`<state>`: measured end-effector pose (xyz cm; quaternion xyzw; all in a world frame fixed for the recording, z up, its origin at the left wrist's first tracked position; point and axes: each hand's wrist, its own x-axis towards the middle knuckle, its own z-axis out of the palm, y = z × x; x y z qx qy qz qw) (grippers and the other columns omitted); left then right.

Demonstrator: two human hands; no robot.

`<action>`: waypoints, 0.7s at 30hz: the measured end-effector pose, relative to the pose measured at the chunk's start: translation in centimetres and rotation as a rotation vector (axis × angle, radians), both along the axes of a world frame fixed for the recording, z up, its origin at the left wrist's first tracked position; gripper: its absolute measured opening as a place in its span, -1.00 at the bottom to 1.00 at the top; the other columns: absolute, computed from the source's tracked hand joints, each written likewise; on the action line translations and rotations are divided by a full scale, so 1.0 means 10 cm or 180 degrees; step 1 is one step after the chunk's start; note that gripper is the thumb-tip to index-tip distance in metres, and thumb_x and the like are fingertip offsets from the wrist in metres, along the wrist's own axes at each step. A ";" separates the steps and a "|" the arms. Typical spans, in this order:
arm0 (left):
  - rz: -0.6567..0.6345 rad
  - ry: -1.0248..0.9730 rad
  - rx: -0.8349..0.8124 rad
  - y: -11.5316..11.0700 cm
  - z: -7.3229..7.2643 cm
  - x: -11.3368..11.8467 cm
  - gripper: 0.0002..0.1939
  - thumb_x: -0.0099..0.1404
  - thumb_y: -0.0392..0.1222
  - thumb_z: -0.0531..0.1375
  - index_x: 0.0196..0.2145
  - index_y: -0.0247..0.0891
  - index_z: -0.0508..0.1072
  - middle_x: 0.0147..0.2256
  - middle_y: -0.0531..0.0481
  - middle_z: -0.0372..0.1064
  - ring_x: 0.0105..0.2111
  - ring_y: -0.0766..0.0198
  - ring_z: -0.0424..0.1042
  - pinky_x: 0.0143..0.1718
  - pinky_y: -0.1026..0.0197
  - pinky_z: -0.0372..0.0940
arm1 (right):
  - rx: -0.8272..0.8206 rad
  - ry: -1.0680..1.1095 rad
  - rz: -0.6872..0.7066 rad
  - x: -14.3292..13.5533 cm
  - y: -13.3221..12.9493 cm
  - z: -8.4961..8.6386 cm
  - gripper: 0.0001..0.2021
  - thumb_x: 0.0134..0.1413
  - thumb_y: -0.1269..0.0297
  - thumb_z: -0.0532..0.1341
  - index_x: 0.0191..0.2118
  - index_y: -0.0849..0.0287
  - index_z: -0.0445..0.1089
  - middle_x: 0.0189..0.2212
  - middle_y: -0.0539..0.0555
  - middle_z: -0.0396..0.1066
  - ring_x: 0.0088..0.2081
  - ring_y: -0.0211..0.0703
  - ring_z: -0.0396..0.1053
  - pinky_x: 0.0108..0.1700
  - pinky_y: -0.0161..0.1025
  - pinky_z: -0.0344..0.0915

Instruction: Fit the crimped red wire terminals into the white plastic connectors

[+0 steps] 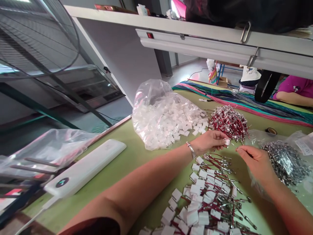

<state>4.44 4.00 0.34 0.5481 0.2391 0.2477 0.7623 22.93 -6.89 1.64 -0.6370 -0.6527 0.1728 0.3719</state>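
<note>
My left hand (pixel 212 141) pinches a small white plastic connector housing (pixel 227 142) between thumb and fingertips. Close to its right, my right hand (pixel 256 160) is closed in a pinch on a short wire lead with a metal terminal (pixel 233 145), its tip pointing at the housing. Whether the two touch I cannot tell. Behind both hands rises a heap of short red wires with metal terminals (pixel 228 122). Below them lie many white housings fitted with red wires (pixel 202 195), spread toward the near edge.
A clear plastic bag (pixel 156 114) spills loose white housings at the left. At the right a bag of metal parts (pixel 286 160) lies beside a dark tape roll (pixel 271 131). Long coloured wires (pixel 256 104) cross the back. A white device (pixel 85 169) rests at the left edge.
</note>
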 end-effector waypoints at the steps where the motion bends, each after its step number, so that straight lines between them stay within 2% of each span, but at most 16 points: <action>1: -0.0008 -0.0013 -0.0017 -0.01 0.00 0.00 -0.78 0.11 -0.19 0.32 -0.30 -0.32 0.44 -0.47 0.05 0.38 -0.54 0.48 0.31 -0.54 0.38 0.13 | -0.0183 0.0136 0.0031 -0.01 0.00 0.02 -0.71 0.11 0.08 0.13 -0.44 0.10 0.51 -0.56 0.02 0.43 -0.49 -0.18 0.31 -0.46 -0.25 0.18; 6: -0.0070 0.0180 0.0218 -0.03 0.02 0.01 -0.80 0.12 -0.20 0.30 -0.30 -0.31 0.44 -0.49 0.06 0.38 -0.54 0.46 0.31 -0.56 0.37 0.13 | -0.1093 0.0855 0.0133 -0.04 0.01 0.06 -0.70 0.01 0.04 0.17 -0.50 0.15 0.46 -0.73 -0.09 0.11 -0.62 -0.31 0.02 -0.55 -0.31 -0.08; 11: -0.0085 0.0309 0.1028 -0.04 0.10 0.01 -0.91 0.16 -0.31 0.24 -0.32 -0.32 0.47 -0.49 0.07 0.38 -0.51 0.46 0.31 -0.46 0.34 0.21 | -0.2058 0.1855 0.0311 -0.02 0.01 0.06 -0.71 -0.03 0.04 0.18 -0.55 0.15 0.38 -0.83 -0.18 -0.08 -0.70 -0.39 -0.24 -0.58 -0.29 -0.27; 15: -0.0167 0.0358 0.1405 -0.04 0.14 -0.02 -0.90 0.15 -0.30 0.25 -0.32 -0.33 0.48 -0.49 0.07 0.38 -0.50 0.46 0.30 -0.41 0.33 0.23 | -0.2191 0.1984 0.0385 -0.04 0.01 0.11 -0.72 -0.08 0.06 0.20 -0.59 0.15 0.34 -0.84 -0.19 -0.09 -0.71 -0.40 -0.27 -0.58 -0.27 -0.30; 21: -0.0426 0.0631 0.2022 -0.02 0.27 -0.10 -0.84 0.13 -0.23 0.28 -0.32 -0.34 0.51 -0.44 0.03 0.43 -0.47 0.45 0.31 -0.39 0.34 0.23 | -0.2196 0.1464 0.0647 -0.09 0.00 0.20 -0.72 -0.09 0.08 0.20 -0.62 0.17 0.33 -0.80 -0.17 -0.07 -0.67 -0.40 -0.20 -0.56 -0.28 -0.29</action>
